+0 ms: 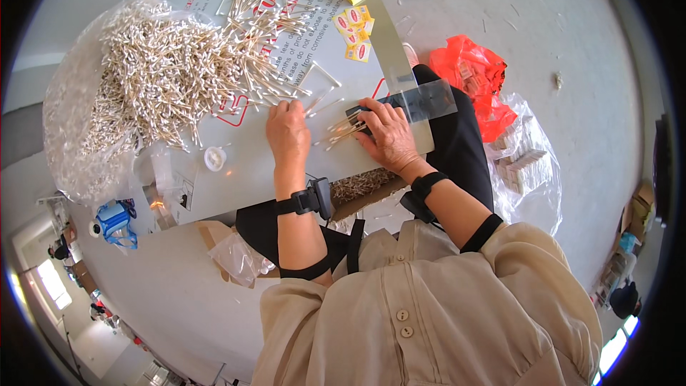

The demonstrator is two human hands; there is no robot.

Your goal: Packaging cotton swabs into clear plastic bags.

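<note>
Wooden-stemmed cotton swabs [153,75] lie in a big loose heap at the table's left, spilling from a clear plastic bag [68,129]. My left hand [288,136] rests on the table beside the heap's right end, fingers curled down; what is under its fingertips is hidden. A few single swabs lie just right of it. My right hand [389,136] closes over a small bunch of cotton swabs [344,131], whose tips stick out to the left. Under and beyond that hand, a clear plastic bag [429,102] with a dark part reaches over the table's edge.
Small yellow-and-white packets [355,28] lie at the table's far right. A round white tub [214,159] stands near the left front. Below the edge is a carton of swabs [364,184]. On the floor are a red bag [468,71], a clear bag of white boxes [525,171] and a blue jug [116,223].
</note>
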